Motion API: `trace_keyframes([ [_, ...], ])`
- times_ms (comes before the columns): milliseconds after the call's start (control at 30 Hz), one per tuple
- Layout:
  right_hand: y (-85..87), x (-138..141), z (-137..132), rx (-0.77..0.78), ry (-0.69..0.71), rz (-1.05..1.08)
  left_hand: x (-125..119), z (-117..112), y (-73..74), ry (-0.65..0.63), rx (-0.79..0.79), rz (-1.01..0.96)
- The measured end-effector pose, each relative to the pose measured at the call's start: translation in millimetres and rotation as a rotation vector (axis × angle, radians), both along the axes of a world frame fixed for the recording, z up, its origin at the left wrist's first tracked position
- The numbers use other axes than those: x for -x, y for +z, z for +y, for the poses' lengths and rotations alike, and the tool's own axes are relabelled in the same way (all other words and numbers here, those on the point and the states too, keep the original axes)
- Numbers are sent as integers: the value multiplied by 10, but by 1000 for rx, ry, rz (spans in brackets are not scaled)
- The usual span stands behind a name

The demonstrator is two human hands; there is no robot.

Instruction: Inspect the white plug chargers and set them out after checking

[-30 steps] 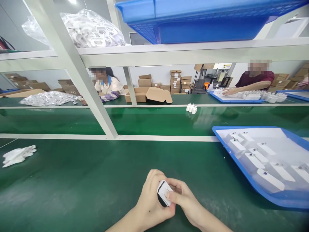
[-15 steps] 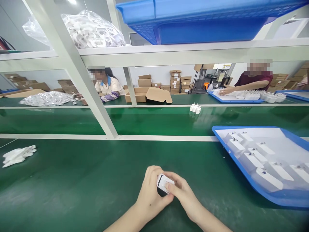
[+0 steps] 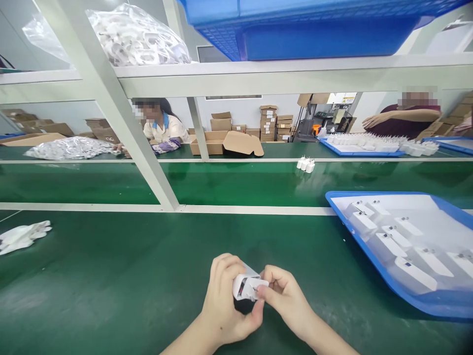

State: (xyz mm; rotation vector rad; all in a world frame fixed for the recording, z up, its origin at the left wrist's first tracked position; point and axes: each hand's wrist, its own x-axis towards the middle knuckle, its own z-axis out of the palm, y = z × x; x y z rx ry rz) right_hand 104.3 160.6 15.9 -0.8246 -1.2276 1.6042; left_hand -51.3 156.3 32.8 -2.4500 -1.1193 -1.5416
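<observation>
My left hand [image 3: 226,301] is closed around a white plastic charger housing [image 3: 252,270], its fingers over the far side and its thumb below. A dark gap shows at the housing's near end, with parts inside too small to make out. My right hand [image 3: 290,301] pinches a white end cap [image 3: 251,288] between thumb and fingers. This cap sits tilted at the gap, partly out of the housing. Both hands are just above the green work surface [image 3: 140,276].
On the right lies a blue tray [image 3: 377,271] of white charger housings. White gloves [image 3: 25,235] rest at far left. Three white plug adapters [image 3: 305,164] stand on the green belt [image 3: 229,182] behind a metal rail. Two people sit beyond; a blue crate [image 3: 314,37] is overhead.
The housing has turned in my left hand, and its end cap now tilts away with a gap showing. The plug adapters have shifted right. The right-hand co-worker's arm has drawn back from the far tray.
</observation>
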Motion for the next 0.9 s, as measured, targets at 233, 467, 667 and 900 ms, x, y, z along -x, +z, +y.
trace_keyframes([
  [233, -16, -5, -24, -1, 93, 37, -18, -26, 49, 100, -116, 14],
  [467, -47, -6, -45, -13, 111, 42, -51, -45, 119, 102, -156, 13],
  [667, -72, 9, -64, -15, 125, 32, -65, -58, 106, 109, -185, -4],
  [900, -53, 5, -70, -33, 134, 40, -72, -61, 97, 114, -192, 11],
])
